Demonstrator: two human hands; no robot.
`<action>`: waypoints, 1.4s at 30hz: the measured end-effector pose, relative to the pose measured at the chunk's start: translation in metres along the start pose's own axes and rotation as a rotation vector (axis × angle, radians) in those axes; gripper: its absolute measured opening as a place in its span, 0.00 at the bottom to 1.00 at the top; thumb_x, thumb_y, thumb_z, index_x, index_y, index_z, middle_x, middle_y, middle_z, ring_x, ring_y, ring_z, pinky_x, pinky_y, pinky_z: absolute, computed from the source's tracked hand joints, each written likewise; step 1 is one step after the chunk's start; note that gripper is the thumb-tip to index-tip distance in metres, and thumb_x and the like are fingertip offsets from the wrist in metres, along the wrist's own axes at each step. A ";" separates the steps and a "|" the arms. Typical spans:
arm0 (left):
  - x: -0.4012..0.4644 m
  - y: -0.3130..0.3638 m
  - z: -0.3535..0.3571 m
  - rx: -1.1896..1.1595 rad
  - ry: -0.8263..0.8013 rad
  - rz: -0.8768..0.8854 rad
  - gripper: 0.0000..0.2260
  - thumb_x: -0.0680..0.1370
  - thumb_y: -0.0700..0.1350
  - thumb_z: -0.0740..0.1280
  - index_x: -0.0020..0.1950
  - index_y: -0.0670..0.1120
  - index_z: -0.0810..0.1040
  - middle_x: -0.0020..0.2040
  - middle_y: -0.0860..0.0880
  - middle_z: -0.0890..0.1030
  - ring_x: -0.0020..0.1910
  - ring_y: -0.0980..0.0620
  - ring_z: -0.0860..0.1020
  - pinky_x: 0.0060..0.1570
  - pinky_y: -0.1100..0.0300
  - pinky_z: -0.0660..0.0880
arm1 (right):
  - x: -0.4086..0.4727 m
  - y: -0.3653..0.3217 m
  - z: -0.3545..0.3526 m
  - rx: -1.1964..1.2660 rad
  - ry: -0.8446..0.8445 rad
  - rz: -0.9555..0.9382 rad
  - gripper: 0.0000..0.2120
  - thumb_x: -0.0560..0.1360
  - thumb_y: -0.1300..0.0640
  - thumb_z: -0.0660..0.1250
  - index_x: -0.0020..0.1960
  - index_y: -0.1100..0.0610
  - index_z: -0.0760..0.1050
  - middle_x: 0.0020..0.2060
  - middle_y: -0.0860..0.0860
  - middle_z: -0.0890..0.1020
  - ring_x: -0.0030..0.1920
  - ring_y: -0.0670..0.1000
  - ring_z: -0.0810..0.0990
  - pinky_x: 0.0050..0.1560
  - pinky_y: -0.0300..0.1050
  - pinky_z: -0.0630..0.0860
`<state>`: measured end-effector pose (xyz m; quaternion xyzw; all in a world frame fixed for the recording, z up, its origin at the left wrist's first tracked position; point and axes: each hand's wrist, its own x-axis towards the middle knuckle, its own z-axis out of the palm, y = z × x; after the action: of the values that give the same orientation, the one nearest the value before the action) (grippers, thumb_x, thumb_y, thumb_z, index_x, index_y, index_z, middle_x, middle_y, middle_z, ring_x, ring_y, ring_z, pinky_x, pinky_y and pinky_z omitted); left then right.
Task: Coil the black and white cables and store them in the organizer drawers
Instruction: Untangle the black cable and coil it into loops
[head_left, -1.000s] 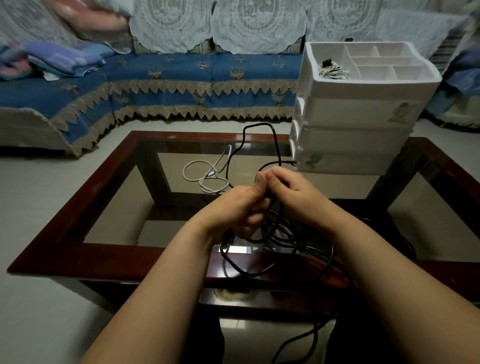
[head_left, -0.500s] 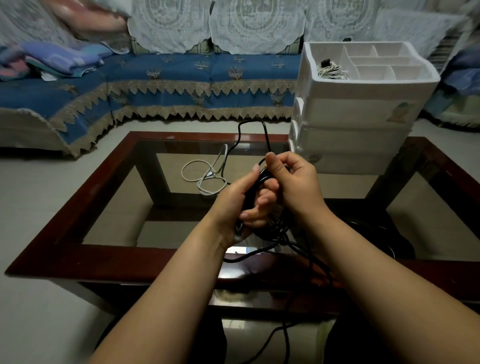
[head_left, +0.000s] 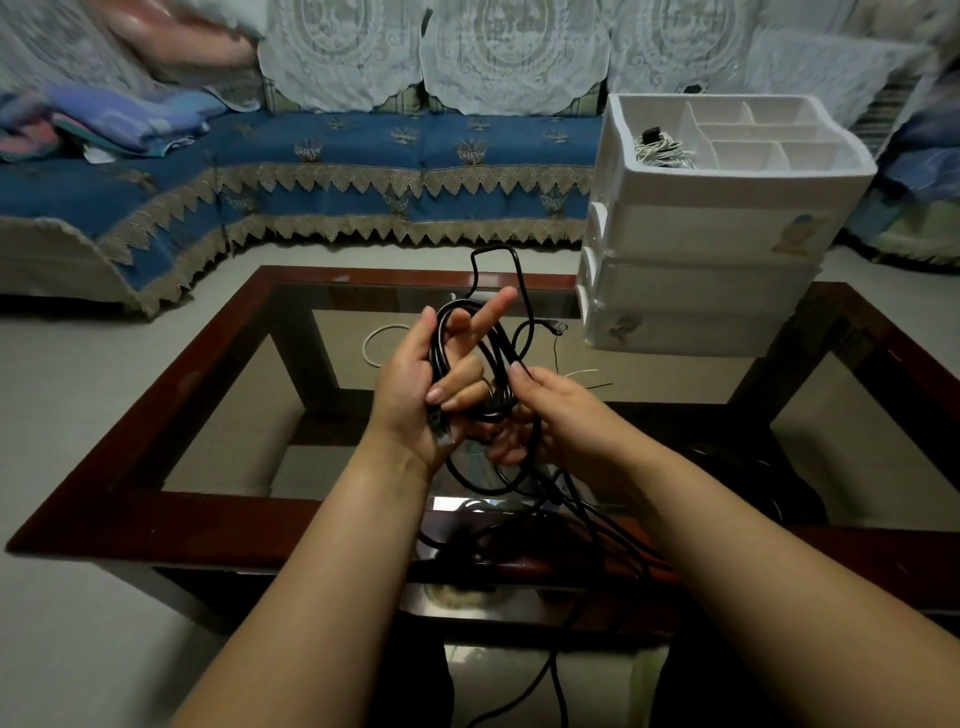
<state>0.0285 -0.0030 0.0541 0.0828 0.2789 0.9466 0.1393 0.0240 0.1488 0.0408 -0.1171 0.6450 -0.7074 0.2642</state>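
Loops of the black cable (head_left: 494, 358) wind around my left hand (head_left: 415, 389), which holds them with its lower fingers curled while the index finger points up. A plug end sticks out near that palm. My right hand (head_left: 550, 410) pinches the same cable beside the loops; its loose end trails down over the table edge toward the floor. The white cable (head_left: 376, 345) lies on the glass behind my left hand, mostly hidden. The white organizer (head_left: 722, 234) stands at the table's right rear, with a coiled light cable (head_left: 662, 150) in its top tray.
The glass-topped table has a dark red wooden frame (head_left: 156, 467). A blue sofa (head_left: 363, 171) with lace covers runs behind it, folded cloths on its left end. Two thin twist ties (head_left: 587, 375) lie on the glass near the organizer.
My hands have risen and spread apart. The left hand has turned palm-up with more loops of black cable around it, and the right hand has slid lower along the cable.
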 end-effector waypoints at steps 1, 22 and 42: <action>0.001 0.001 0.000 -0.017 0.012 0.018 0.22 0.83 0.55 0.47 0.45 0.42 0.74 0.65 0.41 0.77 0.15 0.58 0.64 0.16 0.72 0.58 | 0.000 0.001 -0.002 0.012 0.027 -0.008 0.20 0.81 0.47 0.56 0.61 0.64 0.68 0.40 0.56 0.82 0.39 0.52 0.83 0.39 0.41 0.79; 0.000 0.020 -0.007 0.002 0.372 0.370 0.17 0.84 0.53 0.50 0.43 0.45 0.69 0.61 0.43 0.80 0.19 0.58 0.62 0.19 0.70 0.61 | -0.010 0.024 0.016 0.138 0.188 0.170 0.11 0.82 0.57 0.56 0.58 0.60 0.73 0.43 0.56 0.85 0.21 0.45 0.73 0.20 0.34 0.63; 0.002 -0.037 -0.013 2.000 0.005 0.290 0.19 0.82 0.54 0.50 0.57 0.42 0.73 0.44 0.48 0.78 0.42 0.47 0.78 0.38 0.52 0.70 | -0.020 -0.014 -0.001 -1.148 -0.237 0.157 0.07 0.78 0.54 0.63 0.50 0.55 0.79 0.35 0.44 0.81 0.37 0.43 0.78 0.42 0.39 0.73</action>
<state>0.0316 0.0209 0.0236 0.1925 0.9320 0.2863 -0.1110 0.0369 0.1604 0.0576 -0.2713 0.8975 -0.2056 0.2803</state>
